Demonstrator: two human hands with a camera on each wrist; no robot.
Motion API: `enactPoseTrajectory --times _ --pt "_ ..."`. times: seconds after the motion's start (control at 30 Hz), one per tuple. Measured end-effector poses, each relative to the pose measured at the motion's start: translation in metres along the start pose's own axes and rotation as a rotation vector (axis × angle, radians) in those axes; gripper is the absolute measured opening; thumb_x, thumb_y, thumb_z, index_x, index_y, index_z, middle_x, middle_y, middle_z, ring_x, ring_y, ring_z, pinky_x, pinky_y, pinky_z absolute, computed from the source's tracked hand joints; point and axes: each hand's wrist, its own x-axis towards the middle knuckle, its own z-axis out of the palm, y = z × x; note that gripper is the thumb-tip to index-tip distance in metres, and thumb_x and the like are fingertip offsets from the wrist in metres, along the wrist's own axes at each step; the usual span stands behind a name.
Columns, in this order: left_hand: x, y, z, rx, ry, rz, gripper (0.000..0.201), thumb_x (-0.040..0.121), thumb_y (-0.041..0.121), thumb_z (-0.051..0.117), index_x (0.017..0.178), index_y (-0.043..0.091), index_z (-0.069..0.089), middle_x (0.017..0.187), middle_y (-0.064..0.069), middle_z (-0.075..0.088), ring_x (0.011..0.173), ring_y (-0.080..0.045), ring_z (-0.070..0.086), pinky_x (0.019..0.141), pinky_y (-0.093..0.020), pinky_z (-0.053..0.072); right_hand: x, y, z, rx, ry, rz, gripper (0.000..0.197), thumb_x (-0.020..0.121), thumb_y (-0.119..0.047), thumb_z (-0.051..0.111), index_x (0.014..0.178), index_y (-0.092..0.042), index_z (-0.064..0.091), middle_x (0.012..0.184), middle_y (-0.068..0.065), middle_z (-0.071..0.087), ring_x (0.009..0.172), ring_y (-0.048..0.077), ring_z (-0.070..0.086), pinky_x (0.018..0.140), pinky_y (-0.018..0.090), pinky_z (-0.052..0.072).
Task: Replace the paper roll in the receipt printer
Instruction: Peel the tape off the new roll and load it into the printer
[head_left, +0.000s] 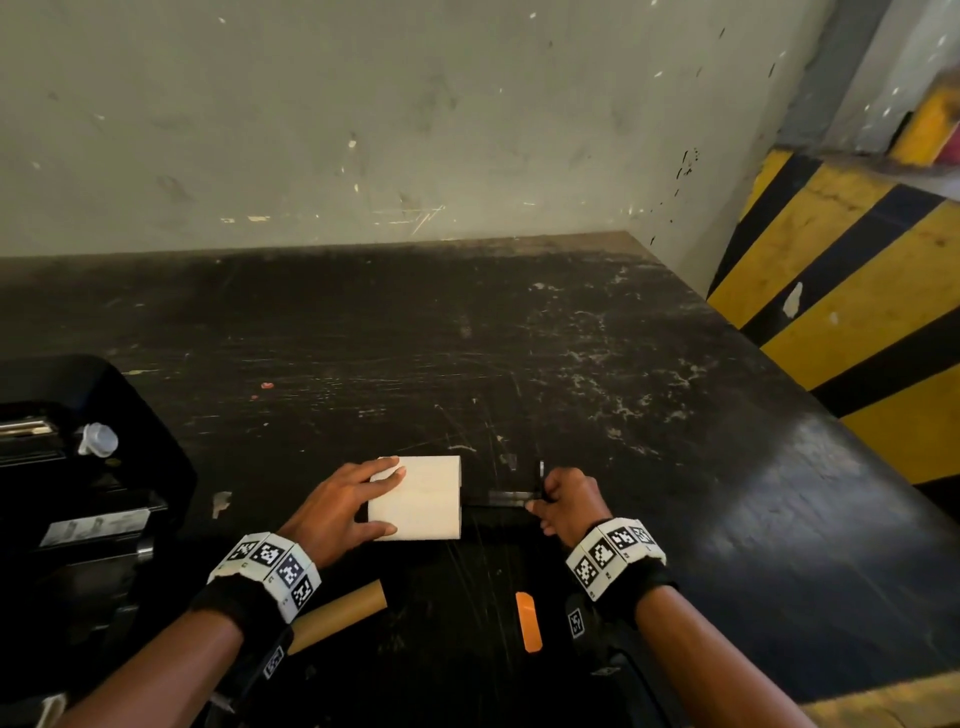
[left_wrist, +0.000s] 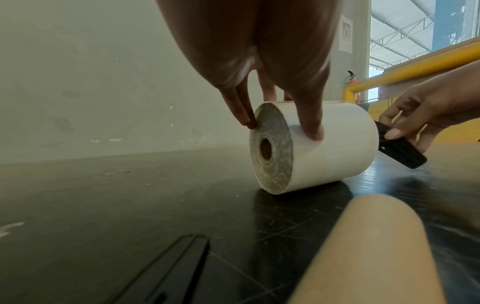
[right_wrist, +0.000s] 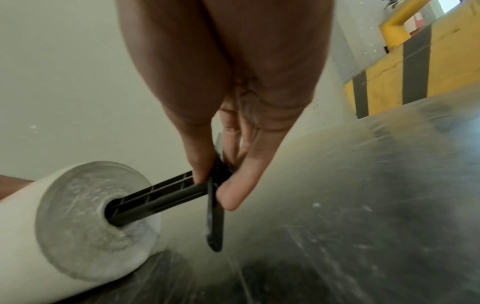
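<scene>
Head view. Black scratched table (head_left: 623, 364) against a pale wall (head_left: 363, 130). Left hand (head_left: 337, 512) lies over the near-left end of a white paper roll (head_left: 423, 499), which rests on its side on the table; fingers spread across the top, thumb along the near edge, holding it. Right hand (head_left: 566, 506), just right of the roll, curls around the outer end of a black spindle (head_left: 506, 499) that bridges the gap from that hand to the roll's right end. Printer (head_left: 78, 467), lid open, well left of the left hand. Bare cardboard tube (head_left: 343, 613) near the left wrist, on the near side. Orange tab (head_left: 529, 621) near the right wrist. Yellow-and-black striped barrier (head_left: 857, 312) far right.

Left wrist view. Left hand (left_wrist: 259, 61) comes down on the paper roll (left_wrist: 330, 148): thumb pressed on the curved face, fingertips at the rim of the end face, hollow core facing the camera. Right hand (left_wrist: 426, 107) beyond the roll's far end, pinching the spindle's flat black end piece (left_wrist: 400, 152). Cardboard tube (left_wrist: 376, 246) blurred, close to the camera.

Right wrist view. Right hand (right_wrist: 226, 82) grips the spindle (right_wrist: 155, 197) at its flange, thumb and fingers closed round it. The shaft's far end sits in the core of the paper roll (right_wrist: 70, 222); most of the shaft is outside. Roll rests on the table (right_wrist: 363, 205).
</scene>
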Motion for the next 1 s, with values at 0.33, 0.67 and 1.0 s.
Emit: enactPoseTrajectory --times 0.33,0.67,1.0 --pt "-0.006 0.000 0.007 -0.240 -0.016 -0.120 0.074 0.082 0.026 0.067 0.128 0.058 0.018 0.155 -0.006 0.021 0.140 -0.022 0.024 0.116 -0.043 0.024 -0.001 -0.031 0.047 0.037 -0.098 -0.212 0.011 0.079 -0.007 0.071 0.078 -0.015 0.063 0.078 0.007 0.069 0.062 0.017 0.063 0.067 0.028 0.059" --pt "-0.007 -0.001 0.008 -0.213 -0.064 -0.140 0.072 0.088 0.040 0.055 0.115 0.078 -0.001 0.140 -0.012 0.039 0.128 -0.029 0.040 0.106 -0.050 0.036 -0.015 -0.036 0.052 0.037 -0.177 -0.434 0.054 0.075 0.003 0.061 0.124 -0.022 0.056 0.113 -0.004 0.067 0.104 0.010 0.063 0.093 0.030 0.052" --pt "-0.015 0.008 0.013 -0.172 -0.034 -0.158 0.066 0.091 0.037 0.053 0.135 0.054 0.008 0.113 -0.002 0.042 0.102 -0.019 0.050 0.094 -0.035 0.044 -0.026 -0.043 0.046 -0.040 -0.255 -0.450 0.071 0.083 -0.003 0.054 0.144 -0.030 0.027 0.134 0.000 0.054 0.122 0.016 0.051 0.103 0.033 0.044"
